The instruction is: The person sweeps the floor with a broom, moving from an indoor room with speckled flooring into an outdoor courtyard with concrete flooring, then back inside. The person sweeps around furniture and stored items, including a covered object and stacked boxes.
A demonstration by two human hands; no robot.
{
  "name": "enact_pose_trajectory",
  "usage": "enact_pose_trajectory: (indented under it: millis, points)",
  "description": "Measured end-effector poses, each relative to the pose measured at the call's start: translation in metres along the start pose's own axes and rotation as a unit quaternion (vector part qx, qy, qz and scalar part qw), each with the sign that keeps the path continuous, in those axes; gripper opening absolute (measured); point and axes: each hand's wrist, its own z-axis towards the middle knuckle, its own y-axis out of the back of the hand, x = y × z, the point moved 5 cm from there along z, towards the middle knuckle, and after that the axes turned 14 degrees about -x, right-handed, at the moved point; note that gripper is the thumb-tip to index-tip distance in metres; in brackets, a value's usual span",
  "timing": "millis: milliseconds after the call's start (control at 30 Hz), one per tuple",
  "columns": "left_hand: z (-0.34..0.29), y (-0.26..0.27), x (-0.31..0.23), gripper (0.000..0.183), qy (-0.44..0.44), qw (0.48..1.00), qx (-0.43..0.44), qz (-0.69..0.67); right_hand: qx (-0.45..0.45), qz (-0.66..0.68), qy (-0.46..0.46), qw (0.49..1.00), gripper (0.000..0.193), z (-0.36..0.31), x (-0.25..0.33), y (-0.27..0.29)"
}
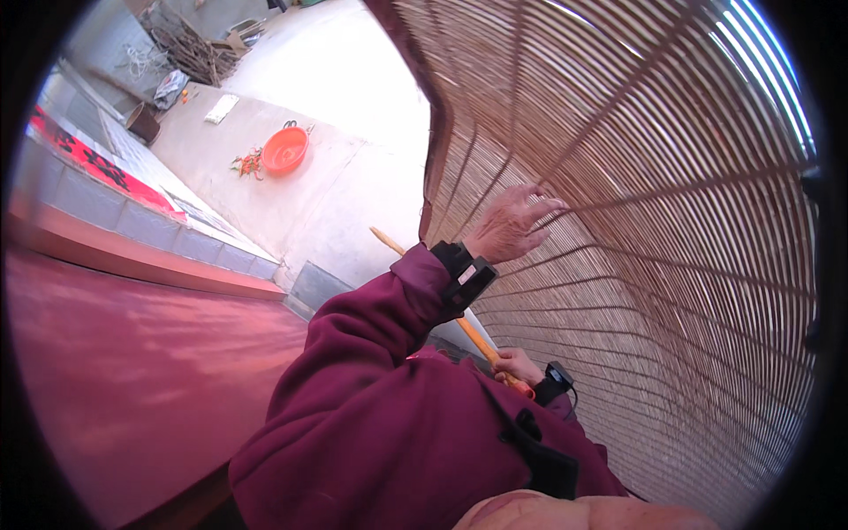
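A large brown bamboo-slat curtain [618, 291], crossed by dark cords, hangs along my right side. My left hand [512, 223] is raised at its face, empty, the fingers apart and slightly bent. Whether the fingertips press on the slats cannot be made out. Lower down, my right hand [519, 364] is closed around a yellowish wooden stick [477, 337] near its reddish end. The stick slants up and left, passing behind my left forearm, and its tapered far end shows beyond the sleeve.
An orange basin [285, 151] stands on the concrete floor [344, 190], with red and green vegetables [248, 163] beside it. A pile of branches [187, 49] lies at the far left. To my left is a reddish panel [150, 353] below a ledge.
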Motion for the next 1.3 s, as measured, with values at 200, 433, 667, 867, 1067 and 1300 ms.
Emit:
enact_pose_trajectory:
  millis: [200, 433, 667, 867, 1067, 1300]
  points:
    - [0.011, 0.029, 0.062, 0.044, -0.006, 0.999, -0.025, -0.038, 0.012, 0.041, -0.009, 0.999, 0.008, 0.06, 0.099, -0.048]
    - [0.037, 0.065, 0.111, 0.049, -0.11, 0.983, 0.047, -0.137, 0.041, 0.071, 0.04, 0.996, 0.011, 0.125, 0.23, -0.137]
    - [0.046, 0.073, 0.126, 0.051, -0.147, 0.937, 0.135, -0.287, 0.053, 0.14, 0.079, 0.986, 0.006, 0.195, 0.354, -0.181]
    - [0.059, 0.07, 0.129, 0.052, -0.161, 0.893, 0.211, -0.365, 0.037, 0.224, 0.106, 0.968, 0.005, 0.206, 0.399, -0.164]
    - [0.084, 0.052, 0.145, 0.048, -0.208, 0.863, 0.22, -0.405, 0.073, 0.348, 0.035, 0.934, 0.007, 0.208, 0.416, -0.116]
    - [0.091, 0.029, 0.174, 0.035, -0.255, 0.78, 0.447, -0.357, 0.148, 0.546, -0.023, 0.824, 0.011, 0.236, 0.412, -0.053]
